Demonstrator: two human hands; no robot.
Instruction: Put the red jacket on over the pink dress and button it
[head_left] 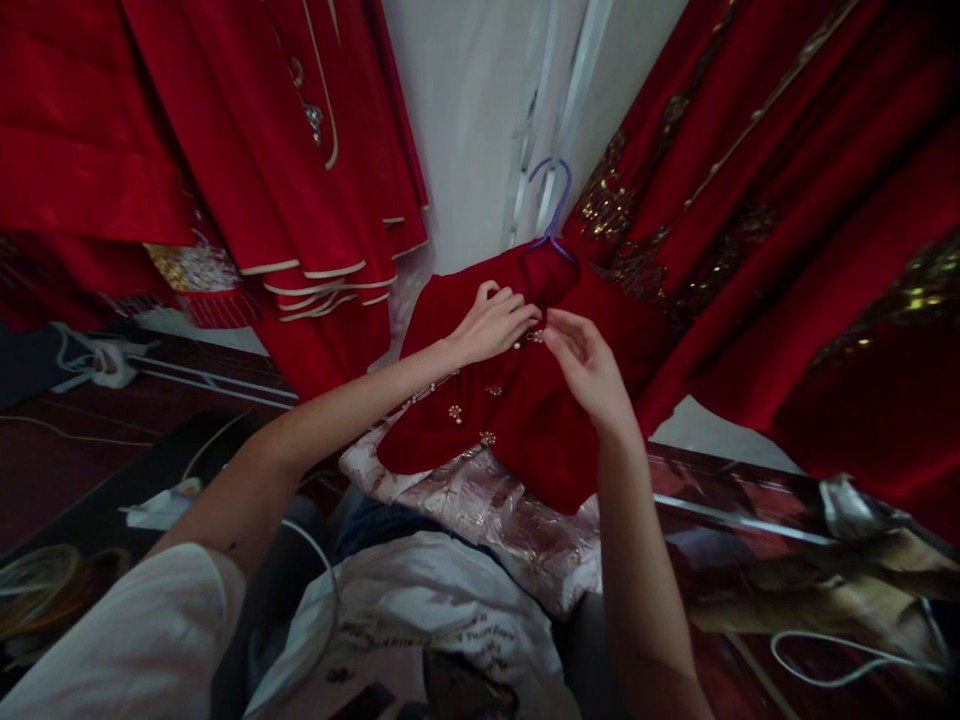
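A red jacket with beaded flower-like fastenings lies across my lap, on top of a shiny pale pink patterned cloth. A purple hanger sticks out of its collar. My left hand rests on the jacket's front just below the collar, its fingers bent and drawn together at the front edge. Opposite it, my right hand pinches the other side of that edge by the topmost beaded fastening. The fingertips of both hands nearly meet, and exactly what lies between them is too small to make out.
Red garments with pale piping hang at the left, and red garments with gold sequins hang at the right. Metal rails stand behind the hanger. A white cable and brown wrapped material lie at the lower right.
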